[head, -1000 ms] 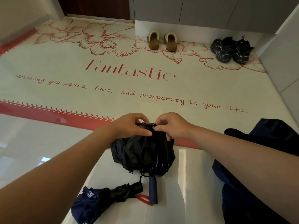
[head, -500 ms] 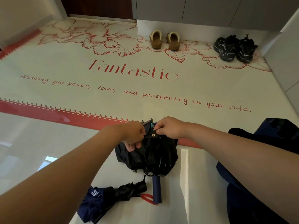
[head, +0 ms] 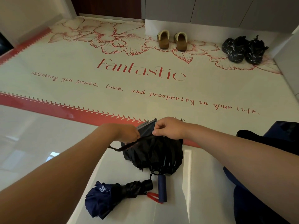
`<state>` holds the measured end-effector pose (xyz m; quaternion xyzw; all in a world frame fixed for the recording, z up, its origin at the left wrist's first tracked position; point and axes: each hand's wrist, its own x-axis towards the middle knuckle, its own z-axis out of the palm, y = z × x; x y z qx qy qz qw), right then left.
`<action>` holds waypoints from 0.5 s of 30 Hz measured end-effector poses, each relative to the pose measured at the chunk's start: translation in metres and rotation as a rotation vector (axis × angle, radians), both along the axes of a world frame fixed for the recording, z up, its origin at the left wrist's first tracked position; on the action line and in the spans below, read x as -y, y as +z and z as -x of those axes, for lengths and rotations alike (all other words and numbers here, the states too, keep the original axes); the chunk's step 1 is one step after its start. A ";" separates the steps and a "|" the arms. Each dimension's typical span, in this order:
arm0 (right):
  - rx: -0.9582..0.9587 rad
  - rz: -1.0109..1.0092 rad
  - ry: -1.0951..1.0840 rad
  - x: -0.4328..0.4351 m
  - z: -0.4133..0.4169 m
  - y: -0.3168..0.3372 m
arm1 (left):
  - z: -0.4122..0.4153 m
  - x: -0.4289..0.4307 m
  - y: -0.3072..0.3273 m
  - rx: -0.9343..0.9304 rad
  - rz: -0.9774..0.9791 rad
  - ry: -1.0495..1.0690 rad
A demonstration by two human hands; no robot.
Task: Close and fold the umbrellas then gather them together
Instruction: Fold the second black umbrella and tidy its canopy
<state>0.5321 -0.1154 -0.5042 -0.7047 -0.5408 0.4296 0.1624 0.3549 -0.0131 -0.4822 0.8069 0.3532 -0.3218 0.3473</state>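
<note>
The step in hand is fastening the black umbrella, which lies collapsed but loose on the floor, its far end over the red near edge of the mat and its blue handle pointing back toward the person. Its fabric is bunched and baggy rather than rolled, and rib tips poke out beyond the knuckles. The right hand pinches the strap between thumb and forefinger where it leaves the fabric. The left hand has its fingers curled around the same strap further along, drawing it out to the left so the free end trails past the wrist. The strap appears taut between the two hands, which suggests it has been found and pulled free but not yet wrapped. The next move probably calls for gathering the slack panels tight around the shaft, then carrying the strap round the bundle and pressing its end onto the fastener, which cannot be made out here. Just beside the blue handle, nearer the person, a navy umbrella lies already closed, its red loop touching that handle, so gathering should take little more than sliding the two together. A dark navy mass at the floor's right edge may be a third umbrella or clothing; that cannot be told.
</note>
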 end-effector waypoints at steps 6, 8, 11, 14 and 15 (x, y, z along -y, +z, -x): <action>0.005 -0.027 -0.007 0.000 0.002 -0.003 | 0.012 -0.009 -0.013 0.238 0.129 0.371; -0.007 -0.045 -0.015 -0.001 0.002 -0.005 | 0.008 -0.003 -0.014 0.416 0.098 0.407; -0.027 -0.079 -0.042 -0.002 0.001 -0.008 | 0.000 0.012 -0.013 0.459 0.089 0.302; -0.071 -0.140 -0.184 0.000 0.003 -0.015 | -0.003 0.007 -0.017 0.459 0.082 0.388; -0.067 -0.177 -0.276 0.003 0.005 -0.019 | -0.002 0.005 -0.018 0.454 0.125 0.437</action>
